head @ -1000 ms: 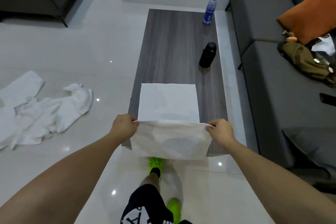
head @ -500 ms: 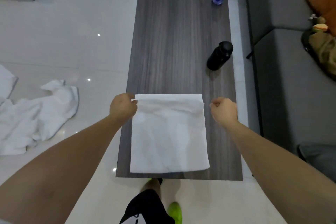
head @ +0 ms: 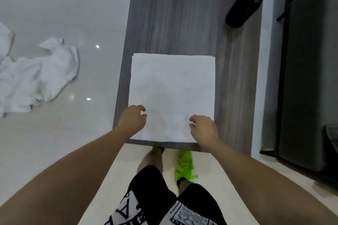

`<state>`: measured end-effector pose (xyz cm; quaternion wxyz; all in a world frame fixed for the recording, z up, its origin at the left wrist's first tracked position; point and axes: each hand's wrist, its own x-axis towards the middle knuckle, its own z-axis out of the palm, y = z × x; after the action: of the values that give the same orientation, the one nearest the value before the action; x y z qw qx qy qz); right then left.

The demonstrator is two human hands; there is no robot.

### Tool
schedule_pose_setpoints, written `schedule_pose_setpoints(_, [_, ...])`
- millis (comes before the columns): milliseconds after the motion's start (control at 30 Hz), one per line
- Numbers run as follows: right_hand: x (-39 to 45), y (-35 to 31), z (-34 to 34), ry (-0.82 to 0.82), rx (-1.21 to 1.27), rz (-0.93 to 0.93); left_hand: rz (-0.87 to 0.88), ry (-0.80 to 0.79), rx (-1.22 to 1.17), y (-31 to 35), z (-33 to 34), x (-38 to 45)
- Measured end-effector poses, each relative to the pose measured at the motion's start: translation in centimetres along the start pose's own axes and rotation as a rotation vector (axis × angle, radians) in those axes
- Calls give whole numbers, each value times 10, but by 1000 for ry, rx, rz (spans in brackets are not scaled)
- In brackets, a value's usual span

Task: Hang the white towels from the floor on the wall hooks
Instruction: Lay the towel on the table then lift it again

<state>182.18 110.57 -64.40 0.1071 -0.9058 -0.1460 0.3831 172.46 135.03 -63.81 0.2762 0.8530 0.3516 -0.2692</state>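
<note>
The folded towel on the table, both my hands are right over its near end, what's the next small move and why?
Probably lower both hands and pinch the near corners of the folded towel. The left hand and right hand hover over that end, fingers loosely curled, gripping nothing, and the towel lies flat on the grey table. More crumpled towels wait on the floor.

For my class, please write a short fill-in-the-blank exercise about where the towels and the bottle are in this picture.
1. The folded white towel lies flat on the grey ____.
2. The crumpled white towels lie on the ____.
3. The bottle on the table is ____ in colour.
4. The left hand and right hand are both over the towel's ____ edge.

Missing words: table; floor; black; near
</note>
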Motion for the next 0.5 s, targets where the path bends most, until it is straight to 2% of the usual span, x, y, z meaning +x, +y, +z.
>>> schedule_pose_setpoints(133, [-20, -8, 88, -41, -284, -423, 7, 152, -106, -7, 74, -46])
schedule_pose_setpoints(233, [-30, -6, 140, 5, -471, -445, 45, 222, -141, -21, 118, -78])
schedule_pose_setpoints(300, [-37, 1, 160, 151, -491, -454, 37, 221, -160, -34, 140, -98])
schedule_pose_setpoints(400, [-40, 12, 171, 432, -392, -530, -36, 176, -160, -53, 163, -125])
schedule_pose_setpoints(500, [-47, 13, 166, 418, -320, -493, -62, 128, -149, -67, 170, -147])
